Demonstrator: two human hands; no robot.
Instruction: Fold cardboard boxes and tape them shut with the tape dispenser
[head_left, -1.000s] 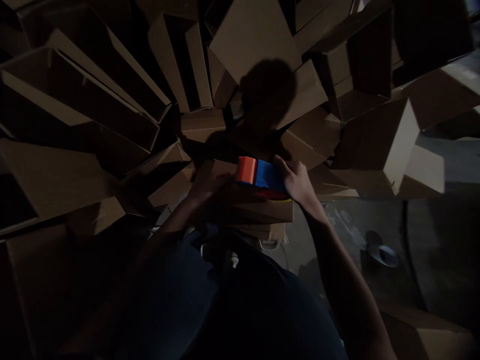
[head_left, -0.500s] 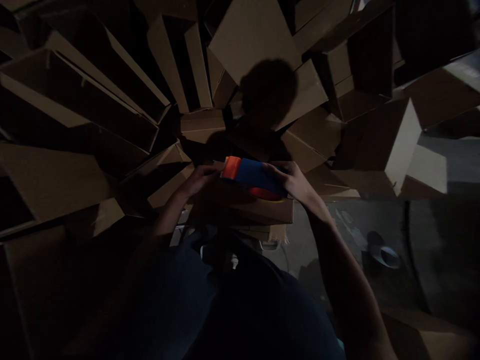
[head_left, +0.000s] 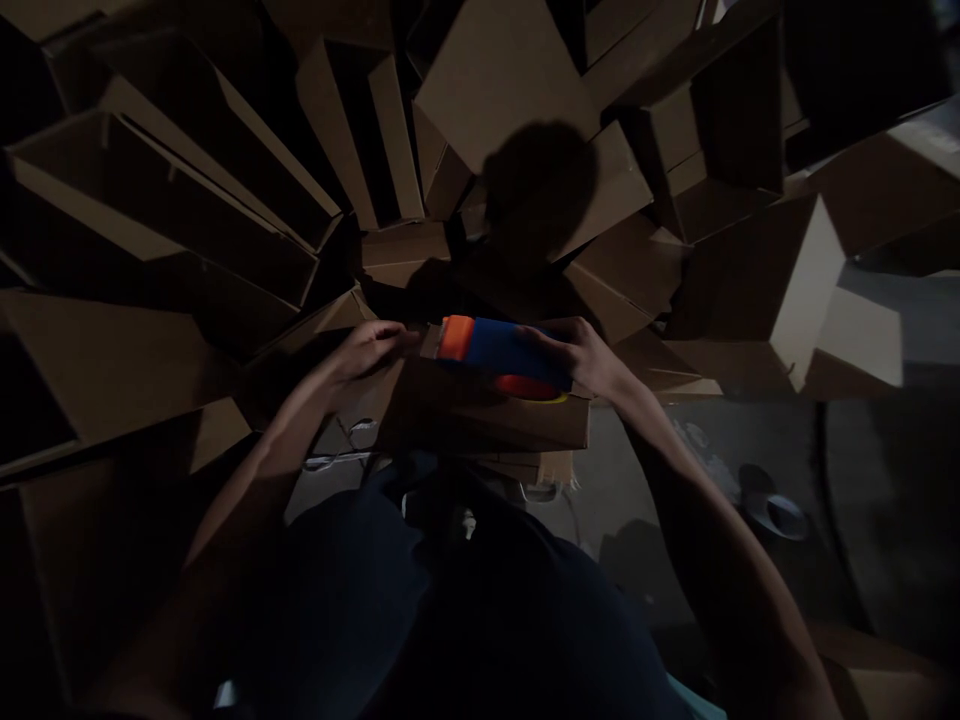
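Observation:
A blue and orange tape dispenser [head_left: 495,352] lies on top of a closed brown cardboard box [head_left: 495,415] in front of me. My right hand [head_left: 581,357] is wrapped round the dispenser's blue handle end. My left hand [head_left: 371,347] rests at the box's left end, its fingers curled against the cardboard beside the dispenser's orange tip. The light is dim and my own shadow falls across the boxes behind.
Several folded-up, open cardboard boxes [head_left: 187,200] are heaped all round the far side and left. More boxes [head_left: 757,270] lie at the right. A roll of tape [head_left: 776,515] sits on the grey floor [head_left: 885,500] at the right.
My right hand has slid the tape dispenser leftward along the box top. My left hand has shifted left to the box's end.

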